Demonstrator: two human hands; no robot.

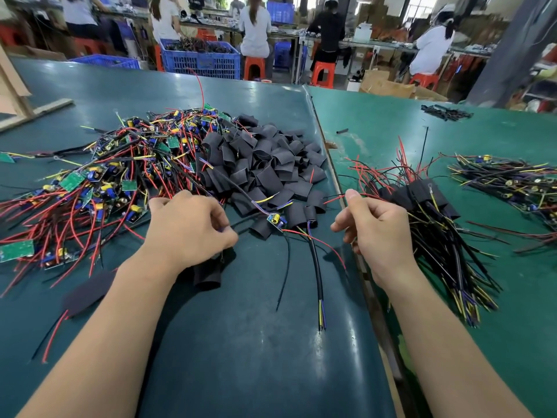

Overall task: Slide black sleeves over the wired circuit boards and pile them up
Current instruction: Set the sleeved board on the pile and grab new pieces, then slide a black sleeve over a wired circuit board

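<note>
A tangle of bare wired circuit boards (99, 179) covers the left of the green table. Beside it lies a heap of loose black sleeves (265, 167). One small wired board (275, 221) lies in front of that heap, its black cable trailing toward me. My left hand (190, 227) is curled over a black sleeve (208, 274) that shows below my palm. My right hand (373, 227) has curled fingers and pinches a thin red wire at the edge of the pile of sleeved boards (428, 206). That pile's wires fan out toward me.
A seam (334, 173) runs between two table sections. Another pile of wired boards (512, 182) lies at the far right, and a few black pieces (446, 111) lie farther back. A flat dark pad (87, 291) lies under my left forearm. Seated workers and blue crates fill the background.
</note>
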